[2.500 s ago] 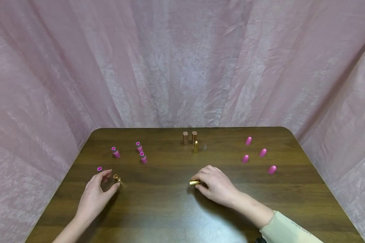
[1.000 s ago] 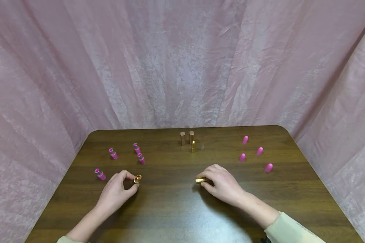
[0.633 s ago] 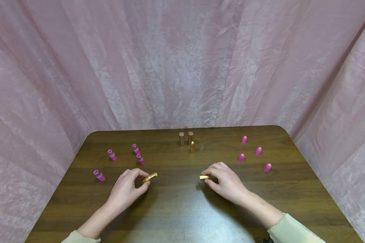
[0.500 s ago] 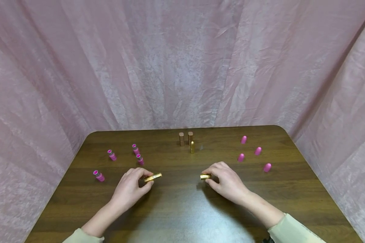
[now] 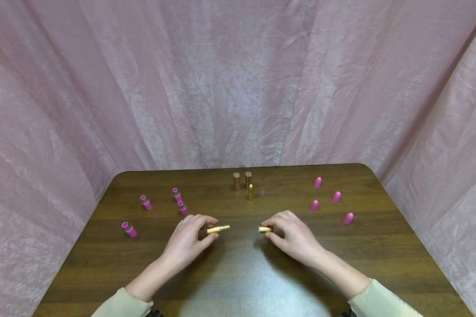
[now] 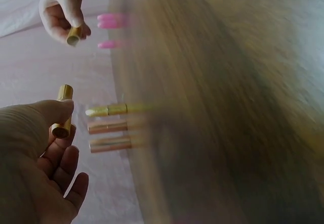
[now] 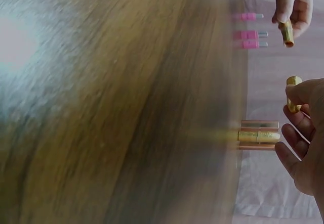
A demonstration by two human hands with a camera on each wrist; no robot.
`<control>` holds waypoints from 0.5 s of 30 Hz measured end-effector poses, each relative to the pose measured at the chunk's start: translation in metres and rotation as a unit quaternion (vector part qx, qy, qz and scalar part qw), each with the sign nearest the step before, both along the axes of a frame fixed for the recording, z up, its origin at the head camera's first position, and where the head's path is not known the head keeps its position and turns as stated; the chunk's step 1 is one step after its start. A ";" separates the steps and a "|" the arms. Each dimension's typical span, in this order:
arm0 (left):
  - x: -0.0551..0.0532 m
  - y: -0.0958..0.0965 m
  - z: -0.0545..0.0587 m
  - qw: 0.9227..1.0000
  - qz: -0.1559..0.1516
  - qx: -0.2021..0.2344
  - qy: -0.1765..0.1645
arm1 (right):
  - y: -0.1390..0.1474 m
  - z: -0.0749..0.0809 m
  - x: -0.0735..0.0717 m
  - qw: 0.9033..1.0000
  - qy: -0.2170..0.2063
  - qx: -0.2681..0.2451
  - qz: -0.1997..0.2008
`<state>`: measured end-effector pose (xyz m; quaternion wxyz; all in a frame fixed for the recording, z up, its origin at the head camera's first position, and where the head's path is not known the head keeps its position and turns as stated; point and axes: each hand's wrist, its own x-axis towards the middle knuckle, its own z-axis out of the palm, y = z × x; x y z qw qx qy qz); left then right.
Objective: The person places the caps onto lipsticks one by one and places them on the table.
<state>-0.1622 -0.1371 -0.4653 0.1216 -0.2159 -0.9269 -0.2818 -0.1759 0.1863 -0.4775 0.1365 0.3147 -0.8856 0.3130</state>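
Above the middle of the table my left hand pinches a gold lipstick tube base between thumb and fingertips. The base lies nearly level, its narrower end pointing right. Facing it, my right hand pinches a gold lipstick cap, with the open end turned left. A gap separates the two pieces. The left wrist view shows the base under the thumb, and the right wrist view shows the cap likewise held by thumb and fingers.
Behind the hands stand a closed gold lipstick and two copper lipsticks. Several pink lipstick tube bases stand on the left, and several pink caps on the right. A pink curtain hangs behind the wooden table.
My left hand has carried the gold base rightward from the left side and tipped it from upright to nearly level. My right hand, still holding the cap, has shifted only slightly.
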 end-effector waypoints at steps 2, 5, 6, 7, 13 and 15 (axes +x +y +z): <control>-0.001 0.005 0.001 1.000 -0.005 0.003 0.000 | -0.003 0.000 0.000 1.000 0.005 -0.005 0.004; -0.002 0.012 0.003 1.000 -0.016 0.004 0.000 | -0.006 0.002 0.001 1.000 0.004 -0.009 0.007; -0.002 0.014 0.003 1.000 -0.021 0.006 0.001 | -0.008 0.003 0.001 1.000 0.005 -0.010 0.009; -0.003 0.016 0.003 1.000 -0.026 0.006 0.002 | -0.009 0.004 0.001 1.000 0.002 -0.011 0.010; -0.003 0.027 0.004 0.999 -0.043 0.001 0.003 | -0.017 0.007 0.002 1.000 0.005 -0.016 0.024; -0.004 0.030 0.004 0.999 -0.048 0.001 0.004 | -0.019 0.007 0.002 0.999 0.011 -0.019 0.029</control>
